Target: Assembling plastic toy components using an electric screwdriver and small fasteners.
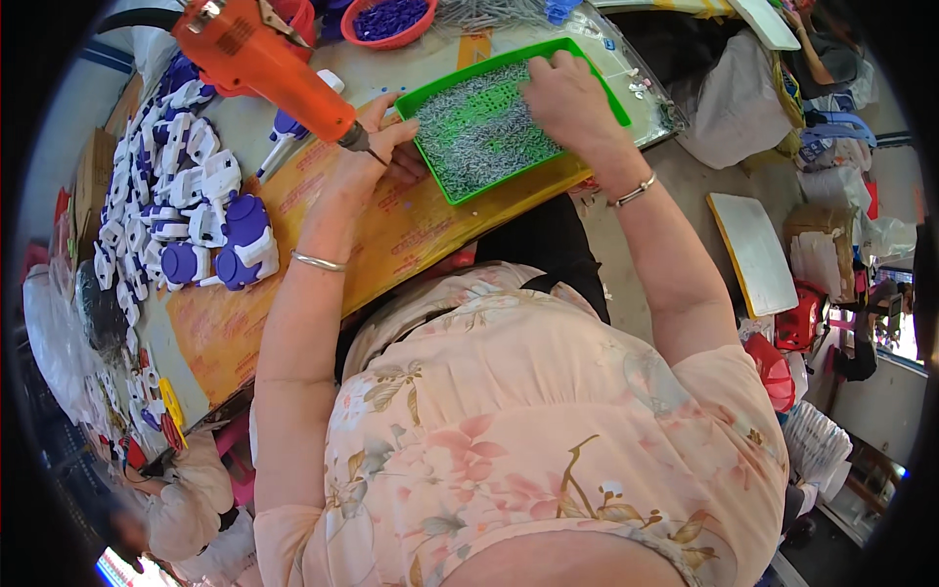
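A green plastic tray [452, 199] full of small grey metal screws [489, 157] lies near the table's front edge. My right hand [572, 103] reaches over its right end with curled fingers; their tips are hidden, and so is whatever they pinch. At the tray's left end is my left hand [377, 152], its fingers bent but apart, with nothing visible in them. An orange electric screwdriver [284, 73] hangs in from the upper left, its thin bit crossing in front of my left hand. Just left of that hand lies a purple and white plastic part [284, 137].
Many purple and white plastic assemblies [201, 186] are heaped along the table's left side. A red basket of purple pieces [386, 22] stands at the back, beside a pile of long grey rods [489, 12]. Another person [191, 494] sits at lower left. White sacks [738, 103] stand right of the table.
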A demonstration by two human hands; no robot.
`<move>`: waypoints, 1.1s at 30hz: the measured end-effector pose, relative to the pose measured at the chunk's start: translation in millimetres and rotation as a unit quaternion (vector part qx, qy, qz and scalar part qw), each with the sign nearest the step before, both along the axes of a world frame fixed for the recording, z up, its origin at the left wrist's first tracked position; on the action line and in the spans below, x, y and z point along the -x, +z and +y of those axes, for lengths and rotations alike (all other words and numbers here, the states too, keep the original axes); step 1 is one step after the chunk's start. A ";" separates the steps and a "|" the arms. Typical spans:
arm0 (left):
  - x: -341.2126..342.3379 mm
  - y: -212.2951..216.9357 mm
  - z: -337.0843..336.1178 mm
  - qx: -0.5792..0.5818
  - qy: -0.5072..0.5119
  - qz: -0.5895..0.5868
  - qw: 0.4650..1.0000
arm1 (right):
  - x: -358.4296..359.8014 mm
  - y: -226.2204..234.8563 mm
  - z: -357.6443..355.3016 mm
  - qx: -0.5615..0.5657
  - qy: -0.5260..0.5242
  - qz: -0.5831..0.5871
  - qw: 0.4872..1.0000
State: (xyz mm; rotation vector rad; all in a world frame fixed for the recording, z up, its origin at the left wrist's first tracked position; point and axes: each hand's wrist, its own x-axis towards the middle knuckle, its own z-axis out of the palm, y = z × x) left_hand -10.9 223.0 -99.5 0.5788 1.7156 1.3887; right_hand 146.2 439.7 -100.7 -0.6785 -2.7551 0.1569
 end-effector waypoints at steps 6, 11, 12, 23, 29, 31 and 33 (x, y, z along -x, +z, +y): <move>5.0 -2.1 -4.1 0.007 0.016 -0.031 0.999 | 17.7 -8.9 -78.8 0.071 0.207 0.086 0.972; 4.7 2.6 -3.2 0.001 0.002 -0.048 0.999 | -4.8 19.7 -64.7 0.118 0.206 -0.053 0.970; 3.4 4.6 -5.3 -0.013 -0.009 -0.048 0.999 | -11.3 23.5 -52.8 0.097 0.184 -0.081 0.975; 3.1 3.0 -6.5 0.007 -0.004 -0.011 1.000 | -23.8 13.8 -43.6 0.156 0.126 0.032 0.979; 4.9 -3.4 -4.2 0.007 -0.008 -0.015 1.000 | 34.4 -16.4 -72.0 0.043 0.294 0.099 0.950; 7.1 -5.6 -6.1 -0.002 -0.009 -0.029 1.000 | 42.2 -11.0 -66.6 0.021 0.267 0.088 0.960; 4.5 -1.3 -5.6 0.004 -0.007 -0.022 1.000 | 49.0 -9.2 -49.4 -0.004 0.241 0.044 0.969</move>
